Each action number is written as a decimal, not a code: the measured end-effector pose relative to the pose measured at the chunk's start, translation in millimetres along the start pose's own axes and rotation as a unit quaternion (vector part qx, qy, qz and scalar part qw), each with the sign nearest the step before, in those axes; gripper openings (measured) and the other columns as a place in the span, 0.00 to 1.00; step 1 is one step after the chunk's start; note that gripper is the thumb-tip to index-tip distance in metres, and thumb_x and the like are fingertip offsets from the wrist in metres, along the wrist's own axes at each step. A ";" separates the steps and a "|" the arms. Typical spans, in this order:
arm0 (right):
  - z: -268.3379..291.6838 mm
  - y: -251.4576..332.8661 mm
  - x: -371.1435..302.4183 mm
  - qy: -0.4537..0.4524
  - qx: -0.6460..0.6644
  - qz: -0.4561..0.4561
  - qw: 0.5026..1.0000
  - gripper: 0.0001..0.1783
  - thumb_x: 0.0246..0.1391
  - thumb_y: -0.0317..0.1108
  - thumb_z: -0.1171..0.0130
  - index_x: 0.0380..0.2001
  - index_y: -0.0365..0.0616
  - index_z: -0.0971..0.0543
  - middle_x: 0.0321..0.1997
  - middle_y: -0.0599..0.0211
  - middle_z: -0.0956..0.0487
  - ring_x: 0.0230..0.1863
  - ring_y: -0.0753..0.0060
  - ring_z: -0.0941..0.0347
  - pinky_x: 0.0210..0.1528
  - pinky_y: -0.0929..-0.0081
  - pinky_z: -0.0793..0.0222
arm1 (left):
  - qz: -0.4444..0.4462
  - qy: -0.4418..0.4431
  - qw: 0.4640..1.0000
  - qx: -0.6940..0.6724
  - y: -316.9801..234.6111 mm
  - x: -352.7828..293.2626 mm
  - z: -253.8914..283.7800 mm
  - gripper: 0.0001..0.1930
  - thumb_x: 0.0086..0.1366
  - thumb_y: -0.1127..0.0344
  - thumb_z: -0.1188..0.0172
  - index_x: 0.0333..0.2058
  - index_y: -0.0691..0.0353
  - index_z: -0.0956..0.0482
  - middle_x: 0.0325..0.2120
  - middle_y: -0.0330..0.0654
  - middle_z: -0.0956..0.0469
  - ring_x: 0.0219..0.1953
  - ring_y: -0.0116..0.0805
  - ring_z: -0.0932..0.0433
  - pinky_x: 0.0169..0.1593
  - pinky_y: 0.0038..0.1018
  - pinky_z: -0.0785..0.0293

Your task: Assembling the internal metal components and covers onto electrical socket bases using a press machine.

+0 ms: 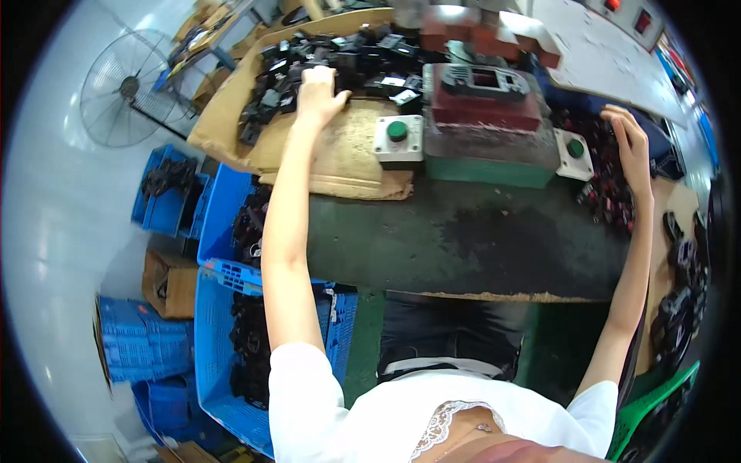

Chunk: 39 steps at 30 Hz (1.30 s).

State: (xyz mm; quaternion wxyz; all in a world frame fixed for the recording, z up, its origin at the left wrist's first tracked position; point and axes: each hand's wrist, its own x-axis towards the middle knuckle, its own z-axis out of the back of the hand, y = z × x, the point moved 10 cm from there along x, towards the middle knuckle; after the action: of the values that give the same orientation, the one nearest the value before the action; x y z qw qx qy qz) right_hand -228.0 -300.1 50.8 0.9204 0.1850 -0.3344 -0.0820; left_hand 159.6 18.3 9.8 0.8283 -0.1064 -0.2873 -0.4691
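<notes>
My left hand [316,96] reaches onto a heap of black plastic parts [351,58] at the far left of the bench, thumb held apart and fingertips bent over the pieces. No part shows plainly in it. At the right, my right hand [631,147] hangs open beside a spread of small dark red and black pieces [614,197], fingers loosely stretched. Between my hands stands a press fixture with a red block [482,114] on a grey-green base [490,171]. A dark plastic frame [490,81] lies on top of the block.
White boxes with green buttons, a left box [398,150] and a right box [571,168], flank the fixture. Cardboard [347,147] lies under the heap. Blue crates [212,347] with black parts stand at my left, near a fan [127,89]. Larger black parts [683,262] lie at the right.
</notes>
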 end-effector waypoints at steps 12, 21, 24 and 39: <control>-23.3 -72.2 -16.6 0.065 0.025 -0.147 0.987 0.11 0.57 0.30 0.48 0.36 0.30 0.25 0.33 0.62 0.21 0.38 0.78 0.26 0.42 0.79 0.32 | 0.411 -0.157 0.696 -0.568 118.8 -60.7 -20.6 0.12 0.59 0.59 0.37 0.35 0.61 0.22 0.29 0.33 0.23 0.28 0.24 0.27 0.32 0.21 0.30; 0.1 -28.5 -21.5 0.071 -0.110 -0.048 0.990 0.12 0.41 0.19 0.46 0.33 0.35 0.22 0.35 0.56 0.22 0.40 0.55 0.25 0.45 0.69 0.31 | 0.431 -0.223 0.658 -0.576 130.0 -47.8 0.5 0.19 0.59 0.51 0.40 0.41 0.59 0.26 0.38 0.39 0.26 0.40 0.33 0.29 0.41 0.31 0.30; -14.5 -17.1 -20.4 0.095 -0.129 -0.001 0.987 0.16 0.35 0.16 0.48 0.32 0.35 0.21 0.40 0.57 0.23 0.44 0.53 0.28 0.49 0.68 0.32 | 0.470 -0.186 0.430 -0.748 146.2 -45.1 -35.1 0.24 0.67 0.48 0.56 0.48 0.65 0.34 0.42 0.51 0.28 0.42 0.49 0.29 0.43 0.44 0.25; -14.9 -28.2 -22.0 0.079 -0.181 -0.012 0.980 0.17 0.33 0.13 0.48 0.32 0.35 0.23 0.38 0.54 0.25 0.42 0.48 0.29 0.46 0.65 0.31 | 0.207 0.061 0.718 -0.662 -91.5 30.0 41.0 0.12 0.54 0.75 0.38 0.36 0.69 0.30 0.31 0.42 0.26 0.32 0.25 0.27 0.33 0.19 0.31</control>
State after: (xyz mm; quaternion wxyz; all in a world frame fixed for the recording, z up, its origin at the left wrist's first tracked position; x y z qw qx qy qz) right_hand -235.9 -315.7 16.3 0.9613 0.0254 -0.2378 -0.1369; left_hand 79.3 -34.1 51.8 0.6389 -0.6556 0.1767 -0.3616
